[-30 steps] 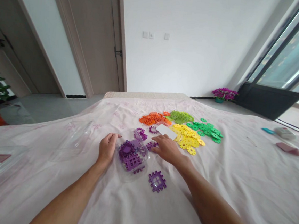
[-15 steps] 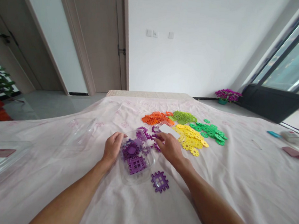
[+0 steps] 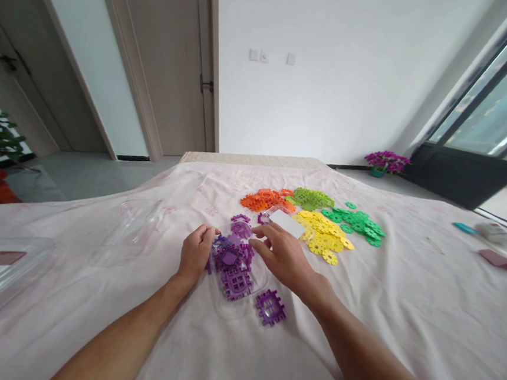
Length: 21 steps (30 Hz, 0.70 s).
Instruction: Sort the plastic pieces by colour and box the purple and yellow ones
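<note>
A clear plastic box (image 3: pixel 222 307) with several purple interlocking pieces (image 3: pixel 230 258) in it sits before me. Its left side is in the grip of my left hand (image 3: pixel 195 252), whose thumb lies at the rim. Over the box's far right side hovers my right hand (image 3: pixel 280 250), fingers curved and apart, with nothing visible in them. Just beyond the box lie more purple pieces (image 3: pixel 241 217), partly hidden by the hand. One square purple piece (image 3: pixel 271 307) rests on the cloth at the box's near right.
Piles of orange (image 3: pixel 264 200), lime (image 3: pixel 310 197), green (image 3: pixel 359 223) and yellow pieces (image 3: pixel 323 231) lie beyond my right hand, beside a clear container with a white card (image 3: pixel 286 222). Clear plastic containers (image 3: pixel 133 221) stand left. A pink cloth (image 3: pixel 500 260) lies far right.
My right hand has moved left, over the box, and its fingers have spread from among the purple pieces. More purple pieces are now in the box, which has shifted slightly right with my left hand.
</note>
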### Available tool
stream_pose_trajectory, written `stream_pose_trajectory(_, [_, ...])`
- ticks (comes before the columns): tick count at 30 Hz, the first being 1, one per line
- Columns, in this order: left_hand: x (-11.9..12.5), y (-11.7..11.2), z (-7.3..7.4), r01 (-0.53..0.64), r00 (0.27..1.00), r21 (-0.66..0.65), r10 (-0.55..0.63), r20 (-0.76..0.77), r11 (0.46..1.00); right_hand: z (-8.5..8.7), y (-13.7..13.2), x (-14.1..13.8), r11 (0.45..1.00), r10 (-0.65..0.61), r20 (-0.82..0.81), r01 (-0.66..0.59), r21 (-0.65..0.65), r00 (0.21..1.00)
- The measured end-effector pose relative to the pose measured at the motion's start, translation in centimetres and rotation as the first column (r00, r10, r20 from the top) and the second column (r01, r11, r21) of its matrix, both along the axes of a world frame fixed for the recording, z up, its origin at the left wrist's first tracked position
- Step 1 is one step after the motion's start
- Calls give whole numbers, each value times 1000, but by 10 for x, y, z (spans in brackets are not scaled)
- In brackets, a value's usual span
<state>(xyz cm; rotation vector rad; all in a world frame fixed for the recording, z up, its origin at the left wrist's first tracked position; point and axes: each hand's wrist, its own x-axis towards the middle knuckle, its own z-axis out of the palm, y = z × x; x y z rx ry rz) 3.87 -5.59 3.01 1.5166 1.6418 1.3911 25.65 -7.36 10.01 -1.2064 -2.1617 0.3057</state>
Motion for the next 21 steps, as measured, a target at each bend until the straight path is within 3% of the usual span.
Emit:
stream_pose_trajectory(4, [0,0,0,-8,1000,12,8,0,1000,-1,5,6,1000,0,92,-2,21,996])
stream_pose_trajectory(11, [-15,9,-5,-84,996,21,84,8,996,-22,26,20,985,-170,206,172,9,964])
stream_pose_trajectory(16, [-32,19,-13,-163,987,46,164,2,986,-43,30,20,998,-40,270,52,-38,962])
stream_pose_trajectory(21, [-32,21,-18,-148,989,46,147,28,988,-53,23,8,993,115,310,-102,-58,944])
